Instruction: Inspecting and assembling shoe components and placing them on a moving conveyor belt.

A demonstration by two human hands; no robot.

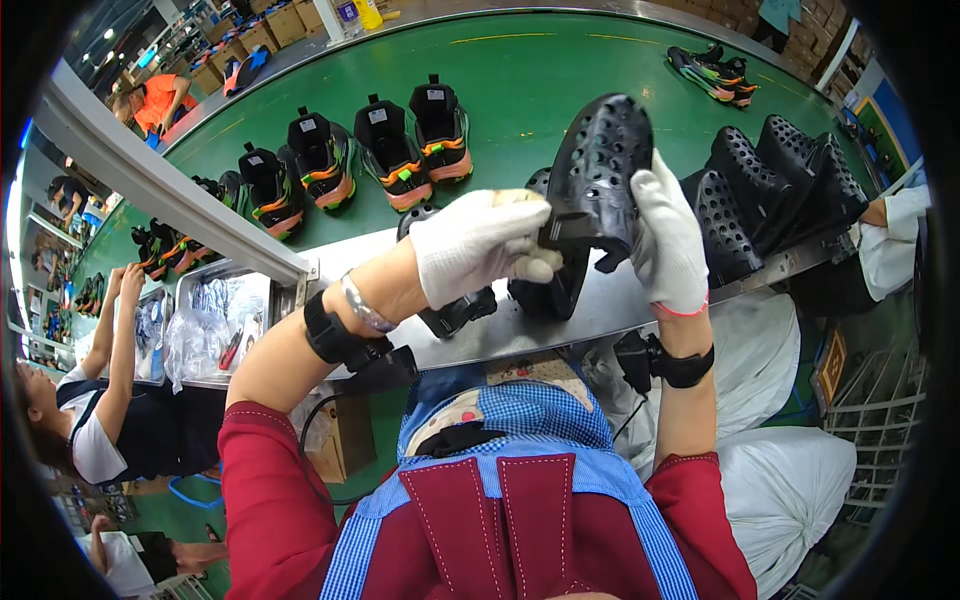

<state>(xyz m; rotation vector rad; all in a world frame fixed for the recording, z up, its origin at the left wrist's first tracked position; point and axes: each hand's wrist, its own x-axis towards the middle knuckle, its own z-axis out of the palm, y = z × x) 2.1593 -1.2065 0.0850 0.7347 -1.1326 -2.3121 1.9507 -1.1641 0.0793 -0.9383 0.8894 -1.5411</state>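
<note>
My right hand (pixel 670 240), in a white glove, is closed on the side of a black plastic shoe tree (pixel 603 150) dotted with round holes. The shoe tree is held up over the bench edge, its broad toe pointing away from me. My gloved left hand (pixel 485 242) pinches a flat black piece (pixel 567 231) at the near end of the shoe tree. I cannot tell whether that piece is joined to it. Below my hands, more black shoe trees (pixel 460 312) lie on the metal ledge (pixel 440 345), partly hidden by my hands.
Black sneakers with orange and green trim (pixel 393 150) stand in a row on the green belt (pixel 540 70). Perforated black shoe trees (pixel 760 180) cluster at right. A metal post (pixel 170 175) and a tray of plastic bags (pixel 215 325) are at left. Co-workers stand on both sides.
</note>
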